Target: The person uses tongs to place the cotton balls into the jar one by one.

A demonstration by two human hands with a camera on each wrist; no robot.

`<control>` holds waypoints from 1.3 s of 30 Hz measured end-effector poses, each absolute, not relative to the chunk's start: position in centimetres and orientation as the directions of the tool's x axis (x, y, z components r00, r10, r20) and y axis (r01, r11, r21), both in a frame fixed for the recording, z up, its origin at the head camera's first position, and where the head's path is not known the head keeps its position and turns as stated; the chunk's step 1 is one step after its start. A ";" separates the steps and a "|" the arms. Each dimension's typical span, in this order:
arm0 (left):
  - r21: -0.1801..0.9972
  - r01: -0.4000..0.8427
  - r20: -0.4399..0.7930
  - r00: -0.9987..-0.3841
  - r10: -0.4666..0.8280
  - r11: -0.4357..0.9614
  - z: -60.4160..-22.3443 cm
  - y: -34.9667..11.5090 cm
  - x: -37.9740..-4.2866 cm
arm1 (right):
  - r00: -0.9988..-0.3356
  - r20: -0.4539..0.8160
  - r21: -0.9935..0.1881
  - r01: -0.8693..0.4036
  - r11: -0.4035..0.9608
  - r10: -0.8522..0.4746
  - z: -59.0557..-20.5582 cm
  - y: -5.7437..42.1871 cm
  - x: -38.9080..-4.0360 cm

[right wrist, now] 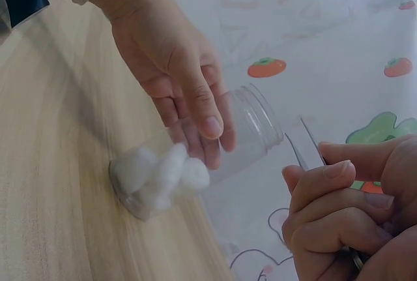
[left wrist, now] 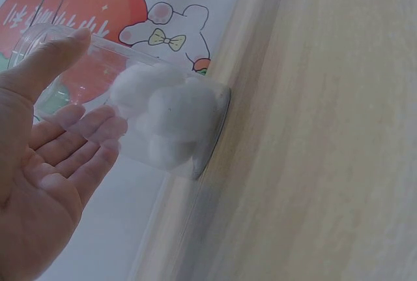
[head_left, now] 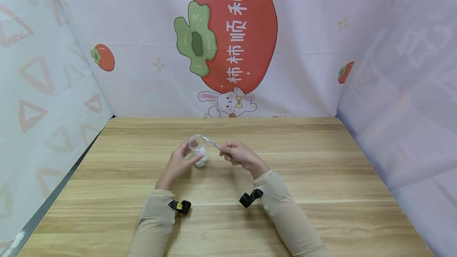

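A clear jar (head_left: 197, 142) stands upright on the wooden table, several white cotton balls (left wrist: 172, 115) heaped in its lower part. My left hand (head_left: 179, 162) holds the jar round its upper half, thumb on one side and fingers on the other. From the right, my right hand (head_left: 240, 156) pinches a pair of metal tweezers (head_left: 211, 142). The tweezers' tips are slightly apart right by the jar's open mouth, with nothing between them in the right wrist view. The rear end of the tweezers is hidden in my right hand.
The wooden table (head_left: 303, 146) reaches back to a white cloth (head_left: 143, 82) printed with persimmons and a rabbit. More printed cloth hangs on the left and right sides. Each wrist wears a black camera strap (head_left: 257, 194) over a beige sleeve.
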State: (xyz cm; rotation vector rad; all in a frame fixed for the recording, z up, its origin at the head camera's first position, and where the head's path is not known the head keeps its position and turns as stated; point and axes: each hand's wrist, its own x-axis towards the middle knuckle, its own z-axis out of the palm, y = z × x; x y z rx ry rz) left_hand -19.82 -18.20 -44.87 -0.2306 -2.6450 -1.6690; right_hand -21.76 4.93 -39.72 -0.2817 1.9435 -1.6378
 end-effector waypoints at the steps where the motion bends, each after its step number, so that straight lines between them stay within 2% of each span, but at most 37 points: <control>1: 0.898 0.128 0.084 -0.989 0.121 0.422 -44.9 -18.2 -19.8 | -0.814 -0.288 -0.954 0.200 0.222 -0.504 -39.7 5.0 -21.7; 8: 0.901 0.137 0.092 -0.988 0.126 0.411 -44.1 -17.9 -19.3 | -0.823 -0.270 -0.960 0.193 0.201 -0.500 -39.6 5.5 -21.5; 27: 0.907 0.132 0.096 -0.989 0.110 0.401 -44.9 -18.1 -19.8 | -0.856 -0.265 -0.964 0.224 0.144 -0.443 -40.9 7.0 -20.4; 39: 0.906 0.131 0.092 -0.989 0.116 0.403 -45.0 -18.2 -19.8 | -0.885 -0.289 -0.955 0.241 0.172 -0.366 -41.2 8.0 -20.3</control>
